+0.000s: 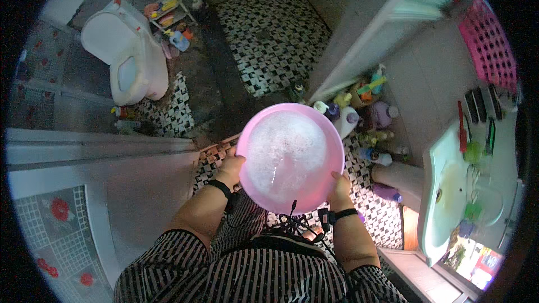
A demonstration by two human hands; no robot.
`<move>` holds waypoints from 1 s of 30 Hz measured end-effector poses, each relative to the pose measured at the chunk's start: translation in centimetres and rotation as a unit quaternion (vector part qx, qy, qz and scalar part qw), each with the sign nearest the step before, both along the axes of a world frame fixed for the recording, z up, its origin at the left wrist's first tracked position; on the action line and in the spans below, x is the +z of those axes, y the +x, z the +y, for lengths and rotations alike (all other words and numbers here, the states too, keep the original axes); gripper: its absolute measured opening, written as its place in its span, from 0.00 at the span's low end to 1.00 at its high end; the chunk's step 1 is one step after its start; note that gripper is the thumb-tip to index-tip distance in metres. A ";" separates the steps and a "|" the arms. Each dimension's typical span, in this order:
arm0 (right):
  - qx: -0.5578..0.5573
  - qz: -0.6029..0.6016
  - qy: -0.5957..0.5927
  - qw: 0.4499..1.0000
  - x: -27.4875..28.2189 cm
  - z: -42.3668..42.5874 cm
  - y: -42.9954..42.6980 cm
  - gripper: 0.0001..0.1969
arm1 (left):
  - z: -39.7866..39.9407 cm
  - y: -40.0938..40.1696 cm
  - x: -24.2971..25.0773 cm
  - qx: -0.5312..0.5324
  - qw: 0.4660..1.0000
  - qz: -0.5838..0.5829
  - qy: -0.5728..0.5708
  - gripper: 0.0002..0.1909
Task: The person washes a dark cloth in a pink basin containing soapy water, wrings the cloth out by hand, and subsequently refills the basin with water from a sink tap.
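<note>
A round pink plastic basin [337, 151] is held out in front of my body, well above the tiled floor. White foam [290, 134] covers most of the water in it, and a thinner pinkish patch shows towards me. My left hand [231, 166] grips the rim on the left side. On the lower right rim, my right hand [340, 187] has its thumb over the edge. The fingers of both hands are partly hidden under the basin. A black strap circles each wrist, and dark cables [297, 222] hang between the basin and my striped clothing.
A white toilet [139, 73] stands back left, beside a small rack [168, 12] of cleaning items. Several bottles [347, 120] crowd the floor right of the basin. Further right is a pedestal washbasin [440, 202]. A door frame edge [101, 149] runs along the left.
</note>
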State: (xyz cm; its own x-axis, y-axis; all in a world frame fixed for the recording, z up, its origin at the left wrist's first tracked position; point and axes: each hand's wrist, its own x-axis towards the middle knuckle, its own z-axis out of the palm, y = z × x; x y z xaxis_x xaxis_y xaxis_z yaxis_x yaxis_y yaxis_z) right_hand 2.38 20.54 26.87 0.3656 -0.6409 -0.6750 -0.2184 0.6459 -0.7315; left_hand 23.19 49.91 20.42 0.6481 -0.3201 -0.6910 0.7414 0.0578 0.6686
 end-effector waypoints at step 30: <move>0.097 -0.106 0.098 0.985 10.3 -4.9 30.3 0.21 | -2.3 30.6 15.4 0.041 0.990 -0.070 -0.111 0.28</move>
